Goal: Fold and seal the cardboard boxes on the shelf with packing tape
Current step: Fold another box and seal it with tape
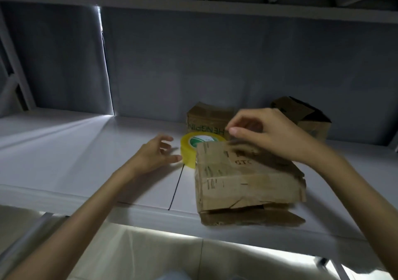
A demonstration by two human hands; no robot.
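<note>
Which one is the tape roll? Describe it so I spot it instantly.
On the white shelf, look just left of the front cardboard box, beside the left hand. The tape roll is the only round, yellow thing among brown boxes.

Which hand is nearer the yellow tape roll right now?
Left. The left hand is at the tape roll's left edge; the right hand is over the front box.
</note>
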